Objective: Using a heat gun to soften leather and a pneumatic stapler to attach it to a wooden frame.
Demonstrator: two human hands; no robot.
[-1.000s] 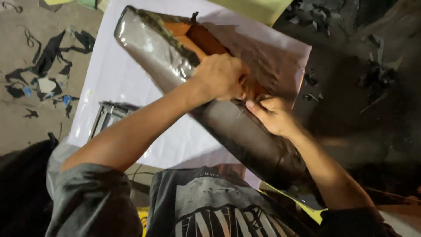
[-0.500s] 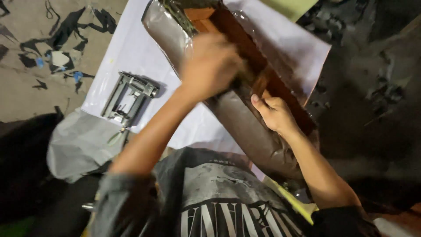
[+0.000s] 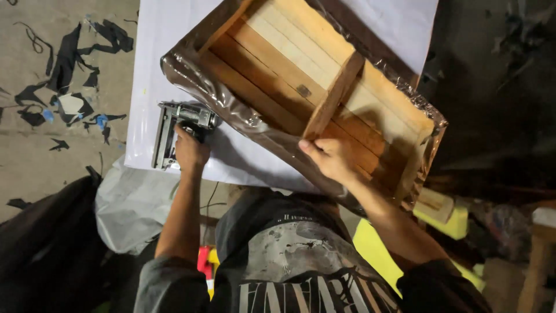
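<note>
White sheeting (image 3: 174, 35) is covering the work surface below us, with grey concrete floor (image 3: 58, 87) and black scraps (image 3: 72, 55) lying off to our left. We are steadying a wooden slatted frame (image 3: 307, 75) that is resting tilted on the sheet, its underside facing up and its edges wrapped in shiny brown plastic film (image 3: 231, 107). Our right hand (image 3: 330, 159) is pressing on the frame's near edge where the cross brace (image 3: 333, 95) ends, fingers loosely curled with the thumb over the wood. Our left hand (image 3: 190, 152) is closing around the grip of a metal staple gun (image 3: 176, 130), which is lying on the sheet just beside the frame's lower left corner. The frame is sitting between our hands, mostly ahead and right of us. Crumpled clear plastic (image 3: 133, 203) is bunching beside our left forearm.
</note>
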